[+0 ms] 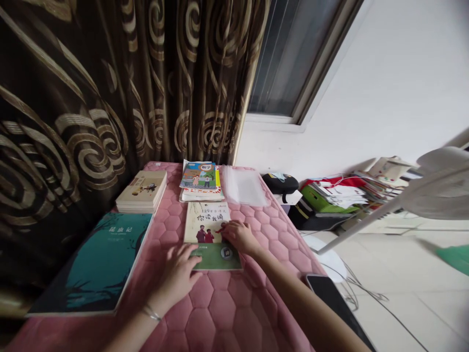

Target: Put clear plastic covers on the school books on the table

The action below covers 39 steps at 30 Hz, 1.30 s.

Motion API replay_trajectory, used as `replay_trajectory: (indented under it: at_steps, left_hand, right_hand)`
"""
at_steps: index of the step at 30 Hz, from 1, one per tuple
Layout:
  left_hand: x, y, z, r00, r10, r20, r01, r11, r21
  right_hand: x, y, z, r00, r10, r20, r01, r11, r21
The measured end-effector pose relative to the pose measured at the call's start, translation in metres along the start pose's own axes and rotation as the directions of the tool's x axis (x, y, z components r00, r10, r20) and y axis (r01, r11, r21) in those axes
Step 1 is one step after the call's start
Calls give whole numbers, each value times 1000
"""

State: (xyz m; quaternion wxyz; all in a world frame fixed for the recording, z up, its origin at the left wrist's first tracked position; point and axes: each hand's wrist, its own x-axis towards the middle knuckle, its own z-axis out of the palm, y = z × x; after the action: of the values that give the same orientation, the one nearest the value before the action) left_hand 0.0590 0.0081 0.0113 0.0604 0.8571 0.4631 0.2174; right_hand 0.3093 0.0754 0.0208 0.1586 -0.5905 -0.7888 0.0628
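The left hand (178,276) lay open, fingers spread, on the lower edge of a book (205,220), gripping nothing. The right hand (240,236), loosely curled, pressed its cover. The book lay flat on a pink quilted pad (220,313), beside a stack of books (142,191).

Cream-and-green book (207,222), pink honeycomb quilt (220,313), brown swirled curtain (73,98)

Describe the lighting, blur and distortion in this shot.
Head view: soft, even light without hard glare or harsh shadows; wide-angle distortion slants the patterned curtain and window frame; the white electric fan at the right edge looks soft.
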Motion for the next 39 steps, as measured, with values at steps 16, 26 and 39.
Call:
replay_trajectory:
  at_steps: [16, 26, 39]
  left_hand:
    - [9, 35, 33, 998, 29, 49, -30, 999, 17]
    - [-16, 15, 6, 996, -73, 50, 70, 995, 75]
    - [35, -57, -7, 945, -316, -87, 323, 943, 82]
  right_hand:
    - [127, -3, 26, 985, 153, 74, -138, 974, -178]
    - [98, 7, 15, 962, 263, 79, -250, 958, -138]
    - [-2, 53, 0, 818, 573, 42, -572, 805, 161]
